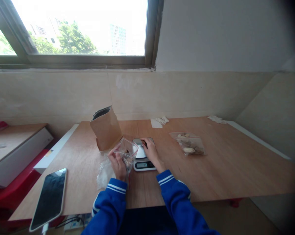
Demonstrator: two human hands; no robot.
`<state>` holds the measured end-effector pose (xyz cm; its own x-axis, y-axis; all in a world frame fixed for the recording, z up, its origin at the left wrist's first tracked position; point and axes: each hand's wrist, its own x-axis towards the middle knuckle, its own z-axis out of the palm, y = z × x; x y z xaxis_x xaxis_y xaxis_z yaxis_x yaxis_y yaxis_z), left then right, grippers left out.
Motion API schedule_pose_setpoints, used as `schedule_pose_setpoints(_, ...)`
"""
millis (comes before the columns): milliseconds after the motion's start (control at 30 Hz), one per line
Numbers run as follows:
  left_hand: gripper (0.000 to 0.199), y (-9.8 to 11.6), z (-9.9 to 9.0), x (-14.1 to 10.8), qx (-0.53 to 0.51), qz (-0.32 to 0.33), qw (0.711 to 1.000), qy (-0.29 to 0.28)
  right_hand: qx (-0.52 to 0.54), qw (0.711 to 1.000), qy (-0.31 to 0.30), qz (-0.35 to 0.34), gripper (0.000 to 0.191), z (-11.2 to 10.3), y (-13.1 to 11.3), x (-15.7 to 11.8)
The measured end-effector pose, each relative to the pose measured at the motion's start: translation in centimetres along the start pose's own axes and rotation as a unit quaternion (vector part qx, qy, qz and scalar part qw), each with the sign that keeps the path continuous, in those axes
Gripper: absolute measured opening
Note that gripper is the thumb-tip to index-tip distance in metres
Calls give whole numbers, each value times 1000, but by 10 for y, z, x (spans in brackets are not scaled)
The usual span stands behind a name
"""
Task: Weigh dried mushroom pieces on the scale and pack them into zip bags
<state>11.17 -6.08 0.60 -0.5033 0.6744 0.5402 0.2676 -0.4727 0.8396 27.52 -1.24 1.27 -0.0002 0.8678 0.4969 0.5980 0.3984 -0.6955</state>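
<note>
Wooden tabletop (211,169) beneath a window (76,29), with us at its near edge.
Our left hand (117,164) closes on a clear, floppy plastic bag (126,152), very light, easiest held by its rim; our right hand (149,151) rests, fingers slightly curled, on a silver digital kitchen scale (141,164).

Clear plastic bag (126,152), mouth open, just beside a digital scale (142,165)

We look out from one camera worn on the head, just behind the near edge of the wooden table (211,163), facing forward and down across it, with the wall (186,94) and window (76,29) beyond the table.
</note>
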Motion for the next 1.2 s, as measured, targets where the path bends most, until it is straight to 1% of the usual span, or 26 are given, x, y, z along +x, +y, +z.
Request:
schedule_pose_setpoints(100, 29, 1, 0, 0, 0, 1, 1000, 2, 69, 997, 20, 18, 32, -9, -15, 3)
schedule_pose_setpoints(200, 30, 2, 1, 0, 1, 0, 1000, 2, 139, 989, 38, 39, 30, -19, -41, 9)
schedule_pose_setpoints(267, 30, 3, 1, 0, 0, 2, 1000, 0, 178, 983, 33, 42, 33, -25, -58, 14)
schedule_pose_setpoints(333, 30, 2, 0, -1, 0, 5, 1000, -1, 201, 979, 14, 41, 37, -29, -73, 17)
schedule_pose_setpoints(433, 30, -1, 0, -2, 3, -1, 1000, 1, 205, 977, -38, 43, 41, -33, -91, 18)
schedule_pose_setpoints(600, 33, -7, 0, -3, -13, -21, 1000, 2, 171, 976, -129, 42, 38, -34, -108, 16)
schedule_pose_setpoints(700, 33, -7, 1, -2, -29, -20, 999, -2, 160, 973, -158, 54, 38, -34, -113, 16)
schedule_pose_setpoints(800, 33, -5, 1, -1, -28, -23, 999, 3, 172, 974, -144, 44, 34, -34, -116, 17)
schedule_pose_setpoints(900, 31, -2, 1, -1, -11, -16, 1000, 10, 182, 978, -102, 28, 25, -35, -113, 17)
schedule_pose_setpoints(1000, 31, 2, 0, 0, -5, -16, 1000, 12, 157, 987, -27, 34, 20, -36, -104, 12)
schedule_pose_setpoints(1067, 32, 5, 0, 1, -2, -26, 999, 20, 145, 988, 13, 53, 23, -35, -96, 2)
schedule_pose_setpoints(1100, 32, 6, 0, 1, -5, -30, 999, 24, 148, 986, 19, 70, 27, -34, -93, -5)
schedule_pose_setpoints(1133, 33, 7, 1, 1, -11, -33, 999, 28, 156, 984, 16, 89, 31, -32, -89, -13)
schedule_pose_setpoints(1200, 33, 7, 2, 2, -31, -35, 998, 35, 186, 975, -23, 119, 42, -27, -87, -31)
